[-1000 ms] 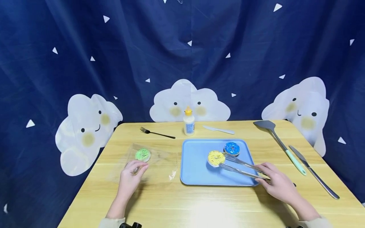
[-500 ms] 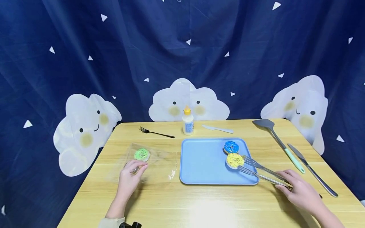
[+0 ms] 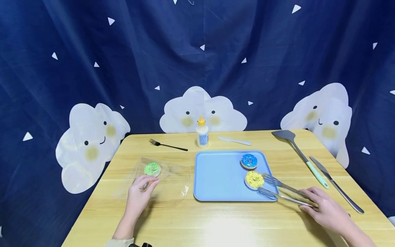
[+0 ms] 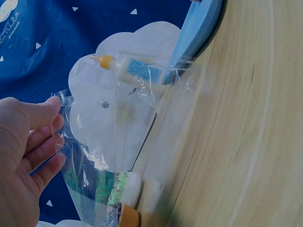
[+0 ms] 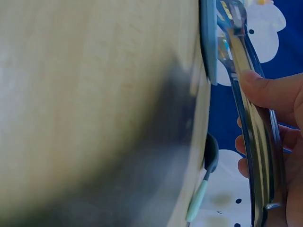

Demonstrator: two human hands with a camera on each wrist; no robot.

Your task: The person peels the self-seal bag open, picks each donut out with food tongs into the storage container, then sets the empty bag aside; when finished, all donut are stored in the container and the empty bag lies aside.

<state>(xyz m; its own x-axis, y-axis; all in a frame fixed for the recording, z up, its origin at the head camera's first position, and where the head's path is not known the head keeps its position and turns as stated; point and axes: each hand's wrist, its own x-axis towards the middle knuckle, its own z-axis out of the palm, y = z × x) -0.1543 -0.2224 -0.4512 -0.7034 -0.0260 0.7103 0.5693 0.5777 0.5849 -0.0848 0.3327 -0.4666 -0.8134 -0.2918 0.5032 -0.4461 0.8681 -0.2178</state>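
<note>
My left hand [image 3: 141, 190] pinches the edge of a clear plastic bag [image 3: 172, 185], its mouth held up off the table in the left wrist view. A green-sprinkled doughnut [image 3: 152, 169] shows through the film, with an orange-brown piece [image 4: 129, 216] beside it in that wrist view. My right hand [image 3: 327, 209] grips metal tongs [image 3: 290, 189]. Their slotted tips stand apart, right at the right edge of a yellow-sprinkled doughnut [image 3: 254, 180]. That doughnut lies on a blue tray [image 3: 219, 178], just in front of a blue-iced doughnut [image 3: 248, 161].
Behind the tray stand a white bottle with a yellow cap [image 3: 202, 134] and a pale plastic knife [image 3: 234, 141]. A black fork [image 3: 168, 145] lies behind the bag. To the right are a green-handled spatula [image 3: 300, 154] and a metal table knife [image 3: 336, 185].
The yellow doughnut has shifted right across the tray with the tongs, then slightly toward the near edge. The tongs' tips have spread a little. My left hand has stayed on the bag.
</note>
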